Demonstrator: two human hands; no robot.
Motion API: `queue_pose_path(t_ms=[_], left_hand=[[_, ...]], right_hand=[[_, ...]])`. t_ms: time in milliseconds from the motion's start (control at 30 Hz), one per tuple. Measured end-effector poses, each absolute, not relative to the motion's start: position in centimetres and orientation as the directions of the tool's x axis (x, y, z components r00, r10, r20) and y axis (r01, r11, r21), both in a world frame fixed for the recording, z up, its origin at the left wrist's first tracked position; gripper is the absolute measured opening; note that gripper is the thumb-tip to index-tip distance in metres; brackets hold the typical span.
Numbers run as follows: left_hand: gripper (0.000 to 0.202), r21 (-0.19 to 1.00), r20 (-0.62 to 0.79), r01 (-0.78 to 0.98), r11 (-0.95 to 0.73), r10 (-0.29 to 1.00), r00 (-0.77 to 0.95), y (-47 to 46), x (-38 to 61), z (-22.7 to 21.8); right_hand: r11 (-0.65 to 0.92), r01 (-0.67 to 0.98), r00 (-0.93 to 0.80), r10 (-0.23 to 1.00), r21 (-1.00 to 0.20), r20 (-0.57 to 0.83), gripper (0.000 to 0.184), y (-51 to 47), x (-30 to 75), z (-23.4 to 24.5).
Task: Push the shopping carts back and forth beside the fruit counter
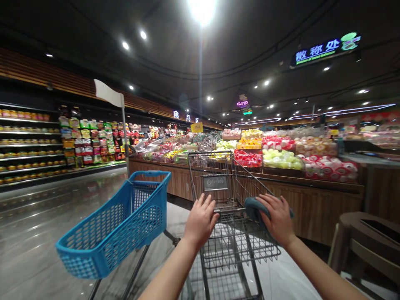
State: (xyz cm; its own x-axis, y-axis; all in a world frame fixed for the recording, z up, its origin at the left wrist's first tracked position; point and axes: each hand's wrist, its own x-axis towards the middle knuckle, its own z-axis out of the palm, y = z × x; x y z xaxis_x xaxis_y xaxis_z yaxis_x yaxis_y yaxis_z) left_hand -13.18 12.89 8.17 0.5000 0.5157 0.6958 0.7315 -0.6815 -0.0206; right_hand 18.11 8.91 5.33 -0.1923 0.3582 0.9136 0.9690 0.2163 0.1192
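A metal wire shopping cart (239, 233) stands right in front of me, with a small grey plaque (215, 182) on its wire panel. My left hand (200, 221) lies at the cart's left side, its fingers stretched out and nothing visible in them; its palm side is hidden. Over on the cart's right side, my right hand (278, 218) is curled over a dark teal cloth (254, 205), which bulges out to the left of the fingers. Part of the cloth is covered by the hand.
A blue plastic shopping cart (125, 225) stands close on my left. Ahead runs a wooden display counter (312, 208) piled with wrapped goods. A brown stool (359, 229) is at the right. Stocked shelves (31, 146) and a white flag on a pole (109, 92) are to the left.
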Motion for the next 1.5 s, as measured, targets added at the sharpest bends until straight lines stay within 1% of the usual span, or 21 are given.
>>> queue_pose_path(t_ms=[100,267,400,500,600,667,733,767,867,900,933,1000,1067,1100,1200,1267,1300,1433,1500], left_hand=[[0.041,-0.003,0.702,0.748,-0.664,0.531,0.474,12.8,-12.7,8.0],[0.04,-0.021,0.698,0.752,-0.659,0.529,0.483,12.9,-13.2,8.1],[0.037,-0.035,0.693,0.756,-0.654,0.529,0.49,13.4,-14.2,8.2],[0.036,-0.033,0.686,0.756,-0.654,0.535,0.493,13.6,-14.6,8.4],[0.036,-0.035,0.682,0.757,-0.652,0.538,0.495,13.6,-14.5,8.5],[0.036,-0.039,0.681,0.752,-0.658,0.533,0.502,13.5,-14.3,8.5],[0.035,-0.041,0.688,0.743,-0.668,0.521,0.505,13.3,-14.0,8.4],[0.035,-0.04,0.694,0.739,-0.672,0.514,0.505,13.3,-13.8,8.4],[0.034,-0.035,0.709,0.733,-0.68,0.5,0.497,13.1,-13.5,8.2],[0.035,-0.031,0.712,0.731,-0.681,0.499,0.494,13.1,-13.4,8.2],[0.035,-0.025,0.713,0.729,-0.684,0.499,0.492,13.1,-13.4,8.2],[0.035,-0.007,0.717,0.724,-0.69,0.501,0.484,13.0,-13.3,8.2],[0.034,0.016,0.723,0.716,-0.698,0.502,0.474,12.9,-13.2,8.3],[0.034,0.026,0.725,0.711,-0.702,0.503,0.47,12.8,-13.1,8.4],[0.032,0.05,0.725,0.705,-0.708,0.511,0.462,12.6,-12.8,8.5],[0.031,0.063,0.726,0.71,-0.702,0.52,0.45,12.6,-12.7,8.6],[0.03,0.068,0.728,0.714,-0.696,0.524,0.442,12.6,-12.7,8.6],[0.028,0.075,0.727,0.731,-0.678,0.539,0.425,12.8,-13.1,8.7],[0.028,0.072,0.72,0.739,-0.67,0.548,0.426,12.9,-13.6,8.7]], right_hand=[[0.248,0.964,-0.191,0.384,0.098,0.903,0.036,8.6,14.0,5.5],[0.327,0.941,-0.215,0.4,0.08,0.891,0.042,9.4,9.0,5.1],[0.334,0.925,-0.321,0.43,0.181,0.844,0.047,9.8,11.1,5.1],[0.301,0.923,-0.362,0.463,0.241,0.809,0.047,9.2,14.1,5.7],[0.275,0.924,-0.373,0.497,0.266,0.784,0.045,8.6,16.2,6.2],[0.293,0.919,-0.384,0.511,0.263,0.769,0.043,8.4,17.2,6.4],[0.338,0.916,-0.373,0.514,0.218,0.772,0.039,8.4,18.1,6.6],[0.352,0.921,-0.338,0.51,0.167,0.791,0.038,8.4,18.6,6.8],[0.306,0.951,-0.105,0.446,-0.041,0.889,0.036,7.7,20.9,8.0],[0.275,0.958,-0.04,0.414,-0.084,0.909,0.037,7.4,21.8,8.6],[0.248,0.964,-0.01,0.39,-0.094,0.921,0.038,7.1,22.6,9.1],[0.226,0.974,-0.061,0.395,-0.033,0.917,0.041,6.7,23.8,9.7],[0.265,0.963,-0.176,0.46,0.054,0.87,0.041,6.9,24.1,9.7],[0.291,0.954,-0.216,0.488,0.075,0.846,0.039,7.2,23.9,9.3],[0.322,0.945,-0.228,0.528,0.056,0.818,0.032,8.1,22.2,7.9],[0.289,0.956,-0.195,0.525,0.041,0.828,0.03,8.3,20.5,7.2],[0.276,0.96,-0.196,0.521,0.054,0.831,0.032,8.3,19.6,7.0],[0.293,0.94,-0.302,0.481,0.173,0.823,0.046,8.1,15.6,6.7],[0.307,0.929,-0.339,0.476,0.208,0.811,0.046,8.2,14.4,6.8]])
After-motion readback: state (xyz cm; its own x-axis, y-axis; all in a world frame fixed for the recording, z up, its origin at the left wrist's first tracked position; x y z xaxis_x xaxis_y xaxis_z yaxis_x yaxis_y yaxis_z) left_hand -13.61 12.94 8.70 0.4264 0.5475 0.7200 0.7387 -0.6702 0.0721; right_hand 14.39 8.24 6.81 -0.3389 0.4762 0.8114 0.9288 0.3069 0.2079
